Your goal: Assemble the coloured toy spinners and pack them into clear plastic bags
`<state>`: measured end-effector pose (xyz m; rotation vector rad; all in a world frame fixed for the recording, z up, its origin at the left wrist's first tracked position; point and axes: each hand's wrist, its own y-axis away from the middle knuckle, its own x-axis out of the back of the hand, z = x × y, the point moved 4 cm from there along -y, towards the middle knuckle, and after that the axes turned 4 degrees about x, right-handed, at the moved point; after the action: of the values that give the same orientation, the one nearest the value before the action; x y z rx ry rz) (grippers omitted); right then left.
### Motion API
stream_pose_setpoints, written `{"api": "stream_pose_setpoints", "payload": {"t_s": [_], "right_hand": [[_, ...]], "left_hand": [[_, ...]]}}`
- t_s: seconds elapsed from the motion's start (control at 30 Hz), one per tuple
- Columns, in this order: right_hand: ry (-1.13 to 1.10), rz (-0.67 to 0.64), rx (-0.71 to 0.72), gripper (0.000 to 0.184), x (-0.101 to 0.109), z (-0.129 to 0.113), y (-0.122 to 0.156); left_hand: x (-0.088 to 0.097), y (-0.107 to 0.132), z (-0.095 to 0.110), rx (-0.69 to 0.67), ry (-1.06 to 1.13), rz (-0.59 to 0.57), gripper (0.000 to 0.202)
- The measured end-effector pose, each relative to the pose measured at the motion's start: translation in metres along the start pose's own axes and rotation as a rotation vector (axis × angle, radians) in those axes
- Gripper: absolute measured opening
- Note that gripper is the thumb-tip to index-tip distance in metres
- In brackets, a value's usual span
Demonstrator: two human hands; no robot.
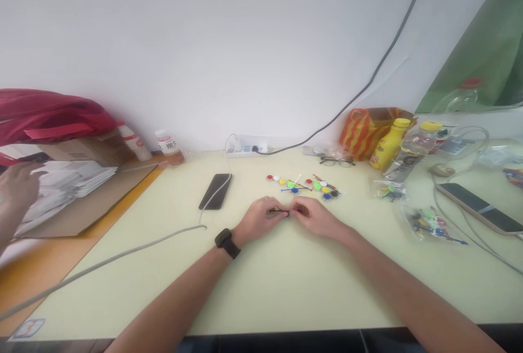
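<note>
In the middle of the table, my left hand [260, 219], with a black watch on the wrist, pinches a thin black plastic piece [279, 211]. My right hand [317, 218] meets it fingertip to fingertip, its thumb and fingers closed at the piece's right end, near a small rounded part. Fingers cover much of the piece, so its full shape is hidden. Just beyond my hands lie small round pieces [317, 186] in several colours, with thin plastic sticks [296, 190] among them.
To the left lie a phone [216, 192] and a cable [134, 251]. Another person's hand [18, 189] is over white papers [67, 181]. On the right are bagged parts [433, 225], bottles [388, 146], a second phone [482, 207] and glasses [337, 162]. A power strip [247, 150] sits by the wall.
</note>
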<state>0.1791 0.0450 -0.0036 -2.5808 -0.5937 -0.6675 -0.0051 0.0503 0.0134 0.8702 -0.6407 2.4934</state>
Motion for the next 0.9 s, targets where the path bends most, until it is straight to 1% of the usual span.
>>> {"api": "stream_pose_setpoints", "payload": {"t_s": [0.4, 0.67, 0.9], "right_hand": [[0.010, 0.018, -0.017, 0.012, -0.0003, 0.0006, -0.0002], [0.005, 0.046, -0.005, 0.010, 0.0024, -0.0019, -0.0015], [-0.017, 0.026, -0.013, 0.010, 0.0003, 0.0010, -0.0018]], "left_hand": [[-0.0007, -0.0012, 0.0026, -0.007, -0.005, -0.050, 0.017], [-0.0005, -0.0011, 0.0009, 0.030, -0.020, -0.049, 0.014], [-0.0006, -0.0014, 0.0016, 0.029, -0.028, -0.057, 0.015]]}}
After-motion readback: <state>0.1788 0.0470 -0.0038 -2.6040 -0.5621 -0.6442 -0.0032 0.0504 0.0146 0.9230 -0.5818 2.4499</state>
